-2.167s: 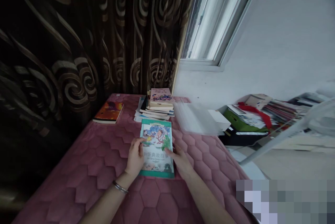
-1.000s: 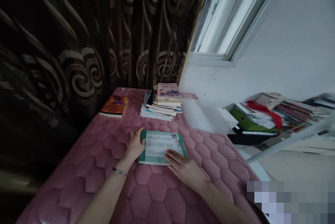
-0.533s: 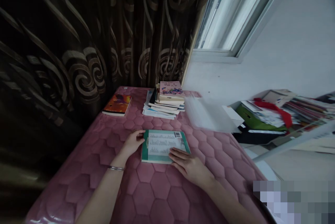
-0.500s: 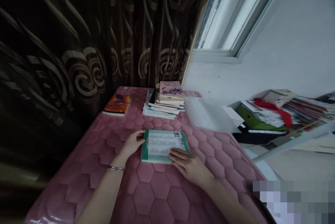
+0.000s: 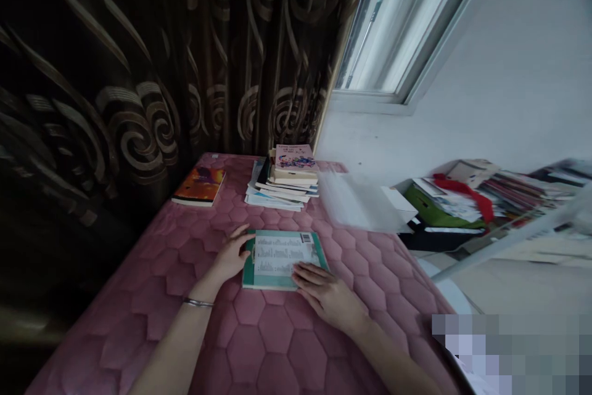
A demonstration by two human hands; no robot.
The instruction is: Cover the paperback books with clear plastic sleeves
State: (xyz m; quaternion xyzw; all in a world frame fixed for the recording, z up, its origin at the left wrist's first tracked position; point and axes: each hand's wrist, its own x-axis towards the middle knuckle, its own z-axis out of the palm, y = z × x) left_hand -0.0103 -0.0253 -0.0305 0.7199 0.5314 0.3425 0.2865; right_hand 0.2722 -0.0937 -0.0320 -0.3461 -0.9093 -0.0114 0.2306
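Note:
A green book (image 5: 282, 253) lies flat on the pink quilted surface (image 5: 296, 346), its cover printed with pale text blocks and a barcode in the far right corner. My right hand (image 5: 324, 290) rests on the book's near right part, fingers stretched out flat. At the left edge is my left hand (image 5: 231, 254), its fingers apart and the index fingertip at the cover's far left corner. A bracelet circles my left wrist. Whether the left thumb touches the book's edge is hard to make out.
Toward the back stands a stack of books and papers (image 5: 284, 182), topped by a pink book. An orange book (image 5: 200, 186) lies at the far left, beside the patterned curtain (image 5: 152, 130). Right of the surface, a shelf holds a green box (image 5: 430, 203) and piled papers.
My left hand's fingers have lifted and spread a little at the book's left edge. The right hand stays on the cover. The whole view has shifted slightly.

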